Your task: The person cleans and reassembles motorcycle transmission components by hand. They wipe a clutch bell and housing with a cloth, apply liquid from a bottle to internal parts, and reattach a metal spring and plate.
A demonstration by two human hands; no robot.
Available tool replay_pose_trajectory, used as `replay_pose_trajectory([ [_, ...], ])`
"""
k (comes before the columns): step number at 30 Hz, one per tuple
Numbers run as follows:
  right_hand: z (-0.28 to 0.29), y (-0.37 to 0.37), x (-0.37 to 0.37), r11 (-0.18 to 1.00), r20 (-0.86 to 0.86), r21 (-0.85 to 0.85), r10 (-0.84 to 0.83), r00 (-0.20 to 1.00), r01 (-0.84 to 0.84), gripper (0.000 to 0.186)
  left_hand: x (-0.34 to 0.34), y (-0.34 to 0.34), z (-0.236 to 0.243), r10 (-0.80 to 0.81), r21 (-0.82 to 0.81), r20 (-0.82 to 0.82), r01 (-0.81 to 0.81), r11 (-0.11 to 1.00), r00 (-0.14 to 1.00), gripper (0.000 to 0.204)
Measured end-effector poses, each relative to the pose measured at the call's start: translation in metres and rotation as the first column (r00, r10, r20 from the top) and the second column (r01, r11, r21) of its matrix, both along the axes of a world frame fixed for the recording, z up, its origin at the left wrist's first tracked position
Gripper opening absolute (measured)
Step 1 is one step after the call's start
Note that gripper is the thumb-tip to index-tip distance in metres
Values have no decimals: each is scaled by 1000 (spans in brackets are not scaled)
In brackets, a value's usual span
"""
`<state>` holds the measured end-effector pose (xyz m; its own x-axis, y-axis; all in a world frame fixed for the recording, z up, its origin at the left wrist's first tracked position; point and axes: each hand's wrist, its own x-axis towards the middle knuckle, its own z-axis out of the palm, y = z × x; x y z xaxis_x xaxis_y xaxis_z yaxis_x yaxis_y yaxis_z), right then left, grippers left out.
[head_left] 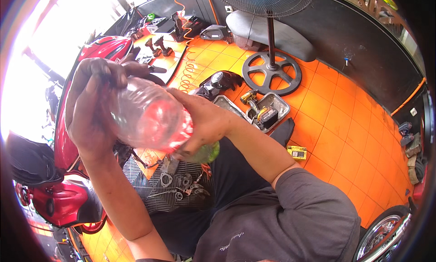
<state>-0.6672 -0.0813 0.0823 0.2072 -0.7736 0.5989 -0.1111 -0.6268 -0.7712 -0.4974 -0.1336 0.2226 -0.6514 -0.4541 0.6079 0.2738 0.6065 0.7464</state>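
A clear, ribbed plastic bottle (144, 111), red and glossy toward its near end, is raised close to the camera between my hands. My left hand (93, 100), its fingers darkly smudged, is closed round the left side of the bottle. From the right, my right hand (206, 123) grips the other side, its fingers partly hidden behind the plastic. Just below that hand shows something green and see-through (206, 154); its kind I cannot make out. Below, several small metal parts (184, 182) and a flat gasket-like ring (166, 179) lie on a black ribbed mat (150, 196).
A red motorcycle (68, 198) stands along the left. Ahead are a metal tray (282, 103) with a yellow-black power drill (265, 114), a standing fan's base (272, 73) and a long grey seat (272, 32). A yellow box (296, 152) sits on orange tiles; a chrome wheel (379, 237) is at lower right.
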Motion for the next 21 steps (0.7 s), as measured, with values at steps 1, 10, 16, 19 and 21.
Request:
replay_pose_trajectory([
  [1,0,3,-7,992,36,-21,129,991,-128,110,-7,0,-5,-169,33,-42,171,985,985,23],
  [10,-60,64,-80,923,333,209,242,911,-322,85,-66,3,-72,-64,189,124,39,981,990,62],
  [16,-186,159,-211,662,267,505,-730,629,554,70,141,-108,-188,401,486,417,-572,660,816,54],
  [19,-293,225,-301,217,78,417,-976,203,883,36,238,-127,-274,531,512,621,-811,283,577,52],
  [21,-342,247,-313,-441,-319,235,-877,-359,866,43,295,-114,-326,562,532,687,-845,41,460,57],
])
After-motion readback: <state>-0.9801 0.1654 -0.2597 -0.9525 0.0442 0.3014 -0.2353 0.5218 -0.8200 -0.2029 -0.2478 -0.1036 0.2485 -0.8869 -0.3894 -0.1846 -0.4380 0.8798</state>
